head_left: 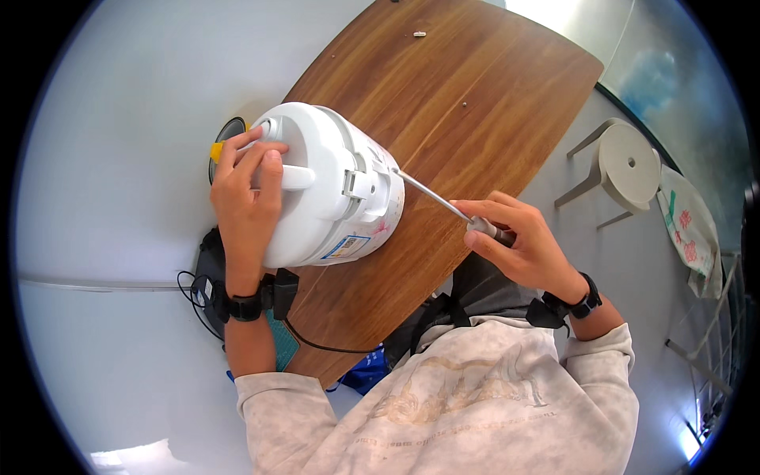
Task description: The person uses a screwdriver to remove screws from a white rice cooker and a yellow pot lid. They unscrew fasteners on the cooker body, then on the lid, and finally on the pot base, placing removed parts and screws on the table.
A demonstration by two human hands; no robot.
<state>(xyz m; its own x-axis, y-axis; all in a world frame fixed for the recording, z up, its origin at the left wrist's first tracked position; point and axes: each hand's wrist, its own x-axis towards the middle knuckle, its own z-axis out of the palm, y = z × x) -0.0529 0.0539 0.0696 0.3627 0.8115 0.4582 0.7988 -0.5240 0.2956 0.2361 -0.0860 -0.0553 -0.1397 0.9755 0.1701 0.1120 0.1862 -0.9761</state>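
A white rice cooker (pixel 313 229) rests on the wooden table, its rounded lid toward my left and its front panel toward my right. My left hand (pixel 245 178) lies over the lid beside the white handle (pixel 298 178), bent fingers holding on near the round vent. In my right hand (pixel 518 241) is a long screwdriver (pixel 434 195), gripped by its dark, light-collared handle between thumb and fingers. Its metal shaft points left, and the tip meets the cooker's front edge near the panel. Exactly what the tip touches is too small to make out.
The brown wooden table (pixel 475 79) carries a small white piece (pixel 419 34) at its far end. Behind the cooker stands a dark round item with yellow tape (pixel 216 153). A black cable (pixel 328 347) runs along the near edge. A beige stool (pixel 629 165) stands at right.
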